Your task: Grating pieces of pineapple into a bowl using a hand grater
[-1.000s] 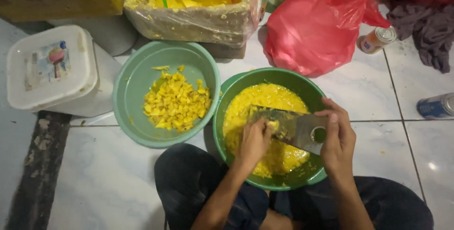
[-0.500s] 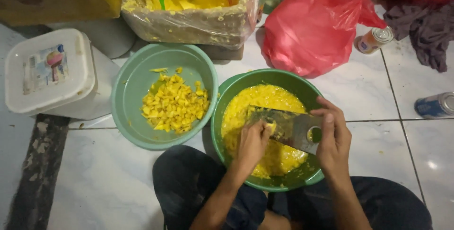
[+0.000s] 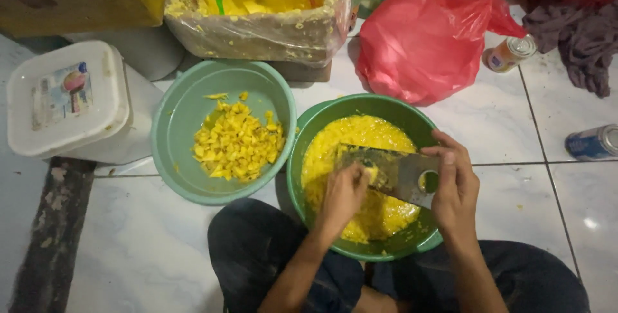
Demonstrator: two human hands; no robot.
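Shifted slightly toward the near rim of the green bowl [image 3: 309, 158] since half a second ago: left hand [image 3: 344, 197], pressing a yellow piece [image 3: 371, 174] down the grater [image 3: 393, 174]; right hand [image 3: 456, 187] and both bowls unmoved.

Grater: flat metal plate, laid across the green bowl, long axis running from bowl centre out to the right rim, far end dipped toward the mash [image 3: 360, 136], near end raised.
Right hand: clenched on the raised end of the grater, thumb beside its round hole, at the right rim of the green bowl.
Left hand: fingers closed on the yellow piece, held against the grater face at the middle of the green bowl; nearer hand to the piece, directly on top of it.
Mash: yellow, filling the green bowl beneath the grater.
Pale bowl [image 3: 187, 113]: left of the green bowl, rims touching, holding yellow cubes [image 3: 237, 147]; within reach of the left hand, nothing between.
Beyond the green bowl: lined box [image 3: 257, 29] of yellow scraps, red bag [image 3: 425, 36], small tin [image 3: 508, 54].
Left of the pale bowl: white tub [image 3: 64, 97]. Right of the green bowl, well apart: can [image 3: 593, 142] on its side. Near side of the green bowl: knees in dark trousers.
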